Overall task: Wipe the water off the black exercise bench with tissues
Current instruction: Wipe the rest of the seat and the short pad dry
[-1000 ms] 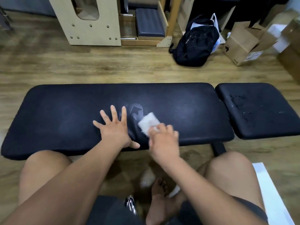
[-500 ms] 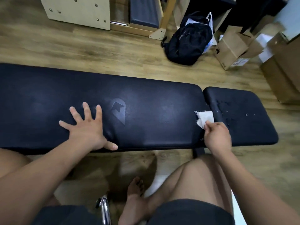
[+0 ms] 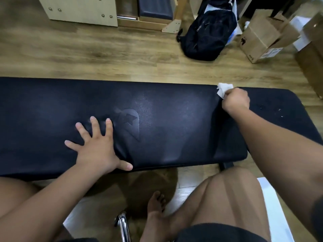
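Wood-plank floor [image 3: 104,55], brown, softly lit. Ahead of me: pale wooden frame [image 3: 82,13] with metal bolt heads, a dark pad [image 3: 155,7] lying inside it. Black backpack [image 3: 208,35] slumped just right of it. Open cardboard box [image 3: 258,41] further right. White sheet [image 3: 274,206] on the floor, near side.

The left hand [image 3: 97,151] lay flat, fingers spread, on the long black padded exercise bench [image 3: 174,119] near its front edge. The right hand [image 3: 236,100] gripped a crumpled white tissue [image 3: 224,89] at the bench's far edge, near scattered water droplets [image 3: 279,110]. Beyond the bench sat a black fabric backpack [image 3: 208,32].
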### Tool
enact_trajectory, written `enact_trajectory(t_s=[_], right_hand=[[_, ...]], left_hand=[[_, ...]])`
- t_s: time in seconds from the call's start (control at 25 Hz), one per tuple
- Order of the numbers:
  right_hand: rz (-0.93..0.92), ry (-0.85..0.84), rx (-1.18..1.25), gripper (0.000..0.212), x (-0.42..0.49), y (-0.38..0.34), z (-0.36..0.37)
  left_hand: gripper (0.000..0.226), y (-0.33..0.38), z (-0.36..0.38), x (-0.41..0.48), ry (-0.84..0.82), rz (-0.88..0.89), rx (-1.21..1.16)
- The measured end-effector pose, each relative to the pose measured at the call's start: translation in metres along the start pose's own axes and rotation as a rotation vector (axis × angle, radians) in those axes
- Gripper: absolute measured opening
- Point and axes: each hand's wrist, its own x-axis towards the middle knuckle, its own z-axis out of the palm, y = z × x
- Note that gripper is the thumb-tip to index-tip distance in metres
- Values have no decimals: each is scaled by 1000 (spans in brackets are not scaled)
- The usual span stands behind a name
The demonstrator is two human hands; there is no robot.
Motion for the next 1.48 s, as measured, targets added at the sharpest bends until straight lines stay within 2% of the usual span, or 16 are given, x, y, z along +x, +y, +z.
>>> enact_trajectory(t_s=[0.16, 0.32, 0.4, 0.48, 0.56, 0.6, 0.68, 0.76, 0.84, 0.96, 1.08, 1.2, 1.28, 1.32, 1.4, 1.48], right_hand=[[-295, 15, 16, 33, -48, -100, 18], [-733, -168, -1, 32, -153, -243, 20], [-1012, -243, -61, 29, -204, -276, 22], [-1137, -194, -23, 28, -205, -267, 23], [-1114, -81, -8, 32, -168, -228, 28], [-1026, -33, -20, 35, -145, -201, 28], [-741, 44, -65, 38, -85, -133, 24], [-471, 53, -125, 39, -38, -62, 11], [-244, 17, -94, 41, -26, -9, -1], [-88, 61, 55, 45, -58, 1, 10], [-168, 123, 141, 40, -124, -50, 34], [-456, 94, 176, 34, -219, -127, 48], [-672, 26, 203, 34, -275, -162, 48], [-764, -34, 214, 34, -287, -167, 48], [-875, -54, 190, 32, -273, -144, 40], [-793, 48, 144, 29, -238, -89, 37]], left_hand=[[159, 2, -2, 1, -6, -5, -4], [156, -1, -3, -1, -11, -10, -11], [148, -2, -3, -1, -16, 2, -43], [149, -3, -5, -2, -14, 1, -45], [157, -5, -4, 0, -8, -1, -10], [158, -5, -3, 1, -6, 1, -4], [159, -4, -2, 2, -7, 12, -8], [159, -5, -2, 2, -5, 18, 4], [159, -4, -2, 2, -5, 19, 12], [158, -1, -4, 3, 5, 17, 34], [158, 0, -4, 2, 5, 19, 57], [152, -1, -5, 1, 4, 9, 29], [130, -4, -2, 0, 38, 5, -2], [124, -6, 1, -1, 51, 8, -20], [136, -10, 4, -6, 48, 27, -26], [149, -11, 4, -9, 17, 25, -4]])
